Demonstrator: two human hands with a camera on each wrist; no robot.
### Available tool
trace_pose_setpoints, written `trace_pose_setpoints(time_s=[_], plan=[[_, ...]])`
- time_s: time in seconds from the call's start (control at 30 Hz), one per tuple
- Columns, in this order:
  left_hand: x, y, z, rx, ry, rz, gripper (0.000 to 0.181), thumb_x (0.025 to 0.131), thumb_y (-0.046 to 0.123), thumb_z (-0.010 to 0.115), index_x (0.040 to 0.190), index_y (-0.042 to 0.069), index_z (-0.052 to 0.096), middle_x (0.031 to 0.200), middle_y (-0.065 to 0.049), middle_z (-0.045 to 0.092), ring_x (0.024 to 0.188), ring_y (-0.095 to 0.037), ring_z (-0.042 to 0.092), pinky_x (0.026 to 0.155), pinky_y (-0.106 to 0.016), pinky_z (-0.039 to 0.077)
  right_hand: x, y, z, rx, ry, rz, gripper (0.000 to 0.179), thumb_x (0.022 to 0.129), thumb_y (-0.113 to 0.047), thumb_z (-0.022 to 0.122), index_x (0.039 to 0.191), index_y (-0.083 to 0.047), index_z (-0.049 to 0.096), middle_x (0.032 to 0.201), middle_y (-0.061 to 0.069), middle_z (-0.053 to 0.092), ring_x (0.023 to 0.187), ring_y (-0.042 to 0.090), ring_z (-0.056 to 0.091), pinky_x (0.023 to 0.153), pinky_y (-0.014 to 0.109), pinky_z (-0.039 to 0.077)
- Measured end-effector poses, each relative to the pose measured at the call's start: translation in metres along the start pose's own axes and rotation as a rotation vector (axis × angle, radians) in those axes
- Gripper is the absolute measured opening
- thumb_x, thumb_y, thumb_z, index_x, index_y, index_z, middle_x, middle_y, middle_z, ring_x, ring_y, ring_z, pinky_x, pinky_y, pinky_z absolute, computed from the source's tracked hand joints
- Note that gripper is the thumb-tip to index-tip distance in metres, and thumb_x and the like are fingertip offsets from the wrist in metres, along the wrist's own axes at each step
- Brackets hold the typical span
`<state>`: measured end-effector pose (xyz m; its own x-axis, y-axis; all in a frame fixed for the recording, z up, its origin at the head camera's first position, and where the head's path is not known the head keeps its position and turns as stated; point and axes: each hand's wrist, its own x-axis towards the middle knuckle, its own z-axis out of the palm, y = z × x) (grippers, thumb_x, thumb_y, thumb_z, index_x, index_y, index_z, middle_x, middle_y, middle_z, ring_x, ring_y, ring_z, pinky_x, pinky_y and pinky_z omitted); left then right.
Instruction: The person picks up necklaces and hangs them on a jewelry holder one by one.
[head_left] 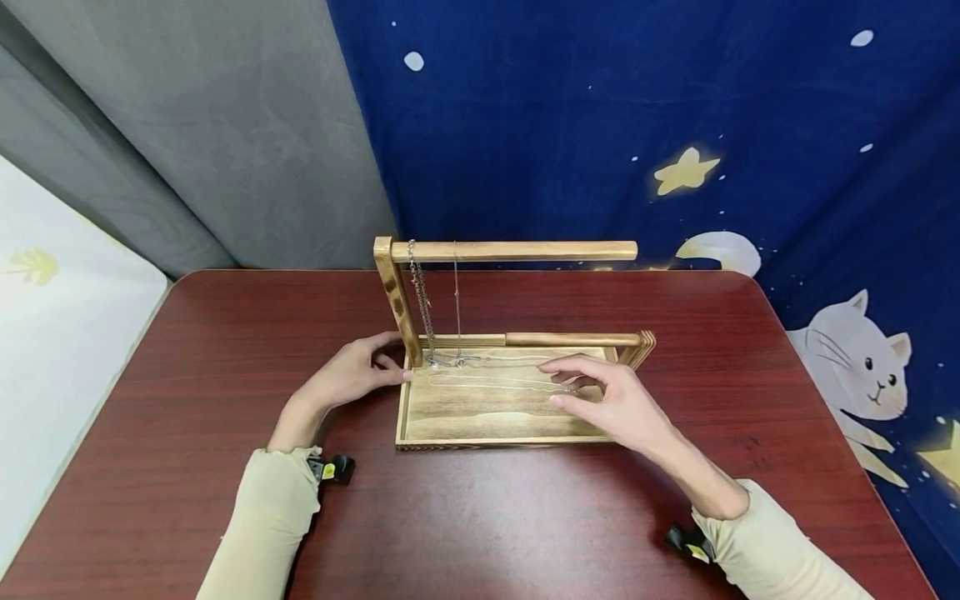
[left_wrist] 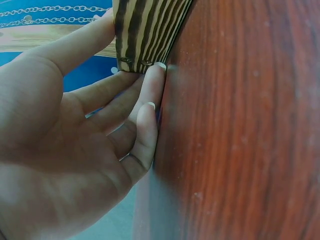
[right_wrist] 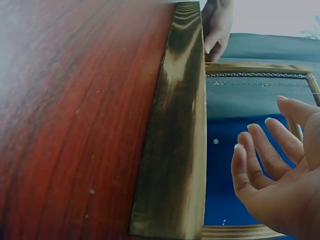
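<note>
A wooden jewelry stand (head_left: pixel 513 250) has a tray base (head_left: pixel 495 429) and an upper bar. Two necklaces hang near the bar's left end: a thicker silver chain (head_left: pixel 422 292) and a thin chain (head_left: pixel 457 292), their lower ends reaching the tray. Along the tray floor lies a fine necklace (head_left: pixel 487 383) that runs toward the right hand. My left hand (head_left: pixel 352 371) grips the stand's left side, thumb on one face and fingers on another. Above the tray's right part my right hand (head_left: pixel 618 400) hovers with fingers loosely bent and apart, nothing visibly held between them.
The stand rests on a dark red wooden table (head_left: pixel 480 517) with rounded far corners. A lower rod (head_left: pixel 573 339) spans the tray's back, ending at a right support (head_left: pixel 637 350). Behind the table hang a grey curtain (head_left: pixel 247 125) and a blue patterned curtain (head_left: pixel 540 125).
</note>
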<state>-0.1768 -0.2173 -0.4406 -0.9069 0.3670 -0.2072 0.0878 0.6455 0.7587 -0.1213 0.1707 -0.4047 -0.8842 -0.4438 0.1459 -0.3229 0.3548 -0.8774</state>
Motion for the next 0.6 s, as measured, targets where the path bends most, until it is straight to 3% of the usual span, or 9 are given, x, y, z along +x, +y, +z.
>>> trace_pose_setpoints(time_s=[0.2, 0.4, 0.6], plan=[[0.0, 0.001, 0.001, -0.001, 0.0, -0.006, 0.074, 0.089, 0.03, 0.076, 0.149, 0.003, 0.042, 0.09, -0.002, 0.072, 0.086, -0.015, 0.066, 0.08, -0.036, 0.046, 0.0, 0.01, 0.0, 0.006, 0.027, 0.005, 0.032, 0.088, -0.011, 0.077, 0.12, -0.012, 0.071, 0.105, 0.011, 0.071, 0.089, 0.017, 0.066, 0.075, 0.028, 0.053], [-0.001, 0.002, 0.0, -0.006, -0.01, -0.01, 0.075, 0.089, 0.031, 0.076, 0.15, 0.003, 0.041, 0.09, -0.002, 0.072, 0.084, -0.015, 0.065, 0.078, -0.035, 0.046, 0.0, 0.018, 0.002, -0.013, 0.069, 0.045, 0.031, 0.087, -0.01, 0.078, 0.117, -0.013, 0.072, 0.103, 0.012, 0.071, 0.086, 0.018, 0.066, 0.069, 0.027, 0.053], [0.0, 0.001, 0.001, -0.013, -0.01, -0.011, 0.074, 0.089, 0.031, 0.076, 0.15, 0.004, 0.041, 0.09, -0.003, 0.072, 0.084, -0.015, 0.065, 0.077, -0.035, 0.046, 0.0, 0.023, 0.006, -0.043, 0.103, 0.074, 0.032, 0.087, -0.009, 0.078, 0.117, -0.006, 0.071, 0.103, 0.014, 0.069, 0.085, 0.019, 0.067, 0.07, 0.026, 0.054]])
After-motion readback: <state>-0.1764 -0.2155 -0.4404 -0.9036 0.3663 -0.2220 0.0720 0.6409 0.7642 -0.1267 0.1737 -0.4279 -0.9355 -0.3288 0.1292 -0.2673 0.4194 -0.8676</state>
